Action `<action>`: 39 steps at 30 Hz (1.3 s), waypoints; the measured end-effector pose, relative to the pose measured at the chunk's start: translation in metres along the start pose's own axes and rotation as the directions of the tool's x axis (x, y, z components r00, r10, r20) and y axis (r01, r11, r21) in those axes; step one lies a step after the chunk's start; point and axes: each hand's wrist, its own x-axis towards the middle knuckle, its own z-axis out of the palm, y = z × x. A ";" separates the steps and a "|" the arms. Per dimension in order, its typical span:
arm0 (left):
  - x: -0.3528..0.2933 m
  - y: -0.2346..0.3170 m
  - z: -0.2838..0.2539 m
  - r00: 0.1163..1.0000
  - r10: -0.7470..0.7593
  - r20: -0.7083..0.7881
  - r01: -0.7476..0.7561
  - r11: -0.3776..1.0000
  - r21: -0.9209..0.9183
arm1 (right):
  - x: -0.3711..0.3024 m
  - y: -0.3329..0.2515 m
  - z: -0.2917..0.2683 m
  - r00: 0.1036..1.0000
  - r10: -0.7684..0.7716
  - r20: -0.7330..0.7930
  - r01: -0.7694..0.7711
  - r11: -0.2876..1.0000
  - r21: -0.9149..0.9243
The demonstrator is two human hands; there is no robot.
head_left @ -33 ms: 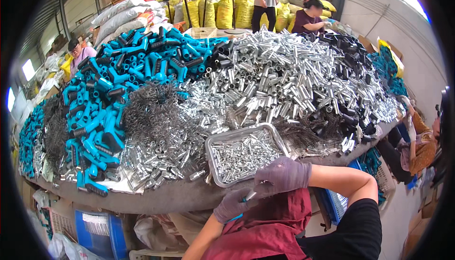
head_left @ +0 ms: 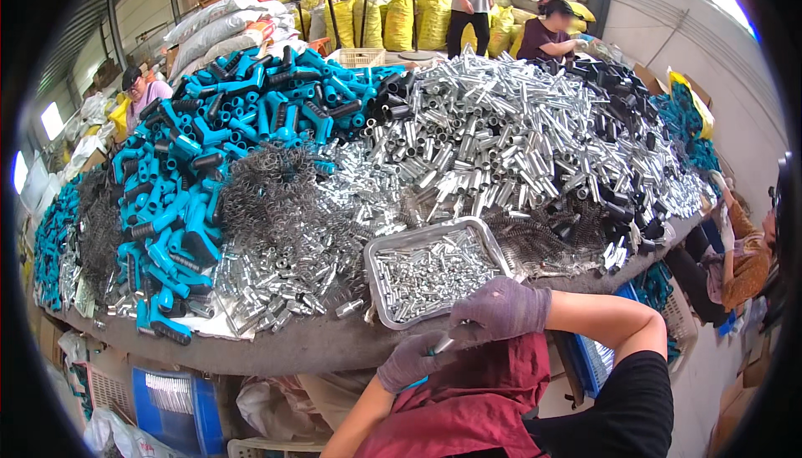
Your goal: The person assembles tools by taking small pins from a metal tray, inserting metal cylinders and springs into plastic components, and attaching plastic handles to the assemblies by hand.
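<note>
At the near edge of the heaped table (head_left: 276, 351), in the head view, your two gloved hands meet low, in front of your dark red apron (head_left: 493, 383). Your left hand (head_left: 409, 362) is closed around a teal-and-silver piece (head_left: 440, 345); its silver end points up toward the other hand, and a bit of teal shows below your fingers. Your right hand (head_left: 501, 308) is just beside that silver end, fingers curled in; whether they are clamped on anything cannot be told, as the glove hides it.

Just beyond your right hand, a clear tray (head_left: 376, 289) lies on the table, slightly turned, with small silver parts (head_left: 436, 276) spread across its bottom. Left of the tray are loose silver fittings (head_left: 288, 295) and a tangle of dark springs (head_left: 271, 186), with teal handles (head_left: 159, 249) heaped farther left. Beyond the tray rises a mound of silver tubes (head_left: 510, 124). Below the table, on your left, is a blue crate (head_left: 200, 412). Co-workers are at the left, far and right sides.
</note>
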 end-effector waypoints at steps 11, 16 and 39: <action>0.000 0.014 -0.008 0.986 -0.109 0.126 0.138 0.960 -0.242 | 0.002 0.000 -0.013 0.987 -0.150 0.048 0.146 0.986 0.079; -0.005 0.021 -0.001 0.994 -0.077 0.081 0.093 0.971 -0.221 | -0.004 -0.005 -0.008 0.991 -0.084 0.101 0.075 0.994 0.084; 0.006 0.024 -0.001 0.996 -0.091 0.011 0.092 0.983 -0.157 | -0.004 0.013 -0.010 0.961 0.190 0.199 -0.228 0.955 0.188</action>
